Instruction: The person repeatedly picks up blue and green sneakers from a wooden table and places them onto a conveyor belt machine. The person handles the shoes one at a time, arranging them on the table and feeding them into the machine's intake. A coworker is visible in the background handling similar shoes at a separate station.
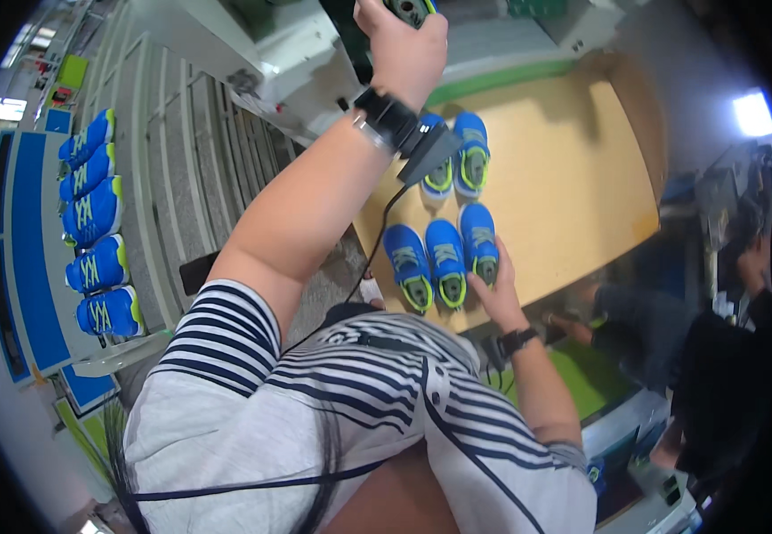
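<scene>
At the top of the head view my left hand point(406, 55) is closed round a shoe point(412, 8); only its dark inside and a bit of bright rim show, and the rest is cut off by the picture's edge. My right hand point(501, 295) grips the heel of a blue sneaker point(476, 227) with a lime-green collar, which rests on the tan tabletop point(573, 169). Two like sneakers, one at the far left point(406, 258) and one in the middle point(444, 258), lie side by side just left of it. Beyond them stand two more blue sneakers point(470, 147), one partly behind my left wrist.
On the left, several blue sneakers point(92, 214) are lined up on a blue-and-white rack beside slatted metal rails point(168, 142). A pale machine housing point(199, 36) stands at the upper left. At the right another person in dark clothes point(724, 383) is close to the table. A cable hangs from my left wrist device.
</scene>
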Available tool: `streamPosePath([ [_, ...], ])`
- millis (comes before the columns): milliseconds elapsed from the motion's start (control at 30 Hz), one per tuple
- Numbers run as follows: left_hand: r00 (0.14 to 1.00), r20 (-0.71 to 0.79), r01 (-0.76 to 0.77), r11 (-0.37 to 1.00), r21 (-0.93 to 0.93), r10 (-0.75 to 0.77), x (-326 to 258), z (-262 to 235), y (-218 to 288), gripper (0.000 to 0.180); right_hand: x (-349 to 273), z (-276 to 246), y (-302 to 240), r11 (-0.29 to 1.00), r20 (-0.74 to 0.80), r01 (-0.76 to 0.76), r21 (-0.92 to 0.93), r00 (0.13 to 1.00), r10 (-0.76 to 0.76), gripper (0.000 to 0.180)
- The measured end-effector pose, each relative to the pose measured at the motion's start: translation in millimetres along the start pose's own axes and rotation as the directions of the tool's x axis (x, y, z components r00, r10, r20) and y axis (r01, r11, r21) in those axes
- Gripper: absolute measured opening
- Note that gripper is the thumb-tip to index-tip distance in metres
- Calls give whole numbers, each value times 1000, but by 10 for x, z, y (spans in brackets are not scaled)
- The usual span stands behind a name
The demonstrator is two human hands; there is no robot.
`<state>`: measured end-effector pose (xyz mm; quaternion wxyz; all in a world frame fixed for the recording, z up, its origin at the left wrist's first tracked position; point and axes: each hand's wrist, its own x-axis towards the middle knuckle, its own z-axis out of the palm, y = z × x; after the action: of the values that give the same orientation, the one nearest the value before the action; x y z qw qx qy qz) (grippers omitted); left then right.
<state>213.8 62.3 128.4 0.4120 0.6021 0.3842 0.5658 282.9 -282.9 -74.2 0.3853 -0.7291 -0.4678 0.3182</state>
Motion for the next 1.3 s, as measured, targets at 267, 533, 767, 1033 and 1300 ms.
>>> streamPosePath([
  [267, 993, -117, 44, 957, 286, -11, 777, 46, -651, 98, 551, -897, -595, 738, -102, -258, 624, 909, 403, 57],
  [533, 962, 240, -197, 935, 294, 127, -685, -259, -629, 80, 3085, -1739, -2232, 878, -474, 479, -14, 770, -428, 55],
  [767, 671, 531, -78, 663, 745, -518, -1542, -835, -1140, 80, 4112, -1299, -1756, 820, -427, 63, -570, 829, -361, 71],
  [1033, 401, 521, -327, 414, 850, -754, -1859, -1357, -1788, 82, 1679, -1199, -705, 873, 543, -122, -472, 740, 398, 57],
  [1300, 322, 480, -339, 374, 863, -816, -1739, -1293, -1777, 85, 2639, -1535, 509, 941, -367, -178, -289, 928, 63, 71],
])
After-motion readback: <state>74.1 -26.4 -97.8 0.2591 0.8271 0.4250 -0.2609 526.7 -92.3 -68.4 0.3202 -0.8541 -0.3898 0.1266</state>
